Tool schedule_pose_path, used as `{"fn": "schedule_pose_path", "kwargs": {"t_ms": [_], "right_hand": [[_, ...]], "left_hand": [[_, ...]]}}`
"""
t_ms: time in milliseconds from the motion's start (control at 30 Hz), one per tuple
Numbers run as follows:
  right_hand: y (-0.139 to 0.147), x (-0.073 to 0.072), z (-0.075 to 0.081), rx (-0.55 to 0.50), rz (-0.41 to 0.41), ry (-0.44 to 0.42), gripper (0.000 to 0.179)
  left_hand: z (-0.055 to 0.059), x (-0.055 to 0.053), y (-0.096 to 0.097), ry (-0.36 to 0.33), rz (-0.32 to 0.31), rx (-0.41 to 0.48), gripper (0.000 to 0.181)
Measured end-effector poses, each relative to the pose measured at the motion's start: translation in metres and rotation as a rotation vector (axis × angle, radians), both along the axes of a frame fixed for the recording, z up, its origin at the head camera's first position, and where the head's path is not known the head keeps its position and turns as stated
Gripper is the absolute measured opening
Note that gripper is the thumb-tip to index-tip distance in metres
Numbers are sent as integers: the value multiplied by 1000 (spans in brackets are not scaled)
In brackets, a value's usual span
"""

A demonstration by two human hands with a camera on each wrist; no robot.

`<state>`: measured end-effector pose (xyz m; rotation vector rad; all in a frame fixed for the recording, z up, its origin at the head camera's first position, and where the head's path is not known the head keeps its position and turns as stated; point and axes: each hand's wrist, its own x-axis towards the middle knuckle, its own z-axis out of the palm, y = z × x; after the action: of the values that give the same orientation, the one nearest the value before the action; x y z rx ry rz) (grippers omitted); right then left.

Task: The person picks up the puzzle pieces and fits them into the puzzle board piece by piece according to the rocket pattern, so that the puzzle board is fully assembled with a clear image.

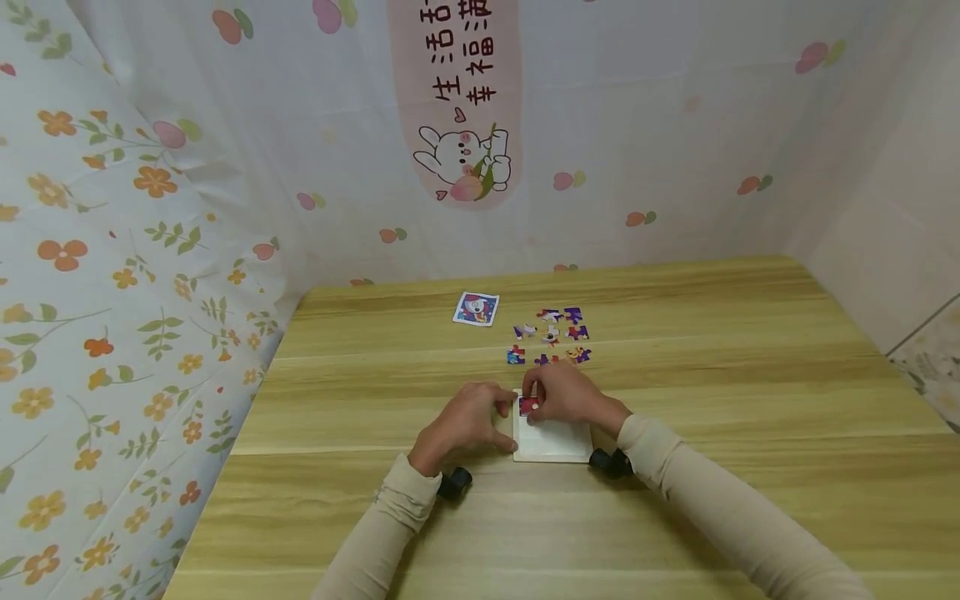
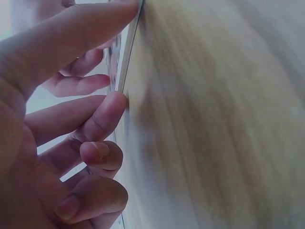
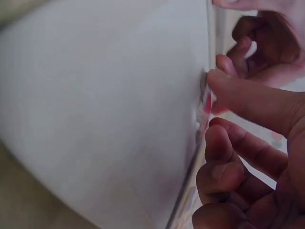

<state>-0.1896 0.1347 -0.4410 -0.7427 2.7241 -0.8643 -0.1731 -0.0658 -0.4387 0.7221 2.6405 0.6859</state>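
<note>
A square white puzzle tray (image 1: pixel 553 443) lies on the table in front of the person. My left hand (image 1: pixel 467 419) touches its left edge, thumb near the lower corner and a finger near the upper corner. In the left wrist view the other fingers of the left hand (image 2: pixel 71 143) are loosely bent. At the tray's upper left corner my right hand (image 1: pixel 566 393) pinches a red and purple jigsaw piece (image 1: pixel 528 406) between thumb and fingers. The right wrist view shows the right thumb (image 3: pixel 252 98) at the piece, which is seen nearly edge-on.
Several loose jigsaw pieces (image 1: pixel 577 332) lie behind the tray. Further back to the left is a small picture card (image 1: pixel 477 309) with a white border. The wooden table (image 1: pixel 360 367) meets a patterned cloth (image 1: pixel 337 225) at its back.
</note>
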Motion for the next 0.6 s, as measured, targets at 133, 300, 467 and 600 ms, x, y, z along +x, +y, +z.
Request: {"fn": "schedule_pose_path", "kwargs": {"t_ms": [133, 300, 467, 600], "right_hand": [[-2, -1, -2, 30, 10, 14, 23], [-4, -2, -1, 46, 16, 29, 23], [-7, -1, 0, 71, 5, 43, 30], [-7, 1, 1, 103, 6, 56, 33]], "left_hand": [[1, 0, 1, 14, -15, -5, 64], [3, 1, 1, 10, -18, -9, 62], [2, 1, 1, 4, -9, -6, 66], [2, 1, 1, -4, -9, -4, 67]]}}
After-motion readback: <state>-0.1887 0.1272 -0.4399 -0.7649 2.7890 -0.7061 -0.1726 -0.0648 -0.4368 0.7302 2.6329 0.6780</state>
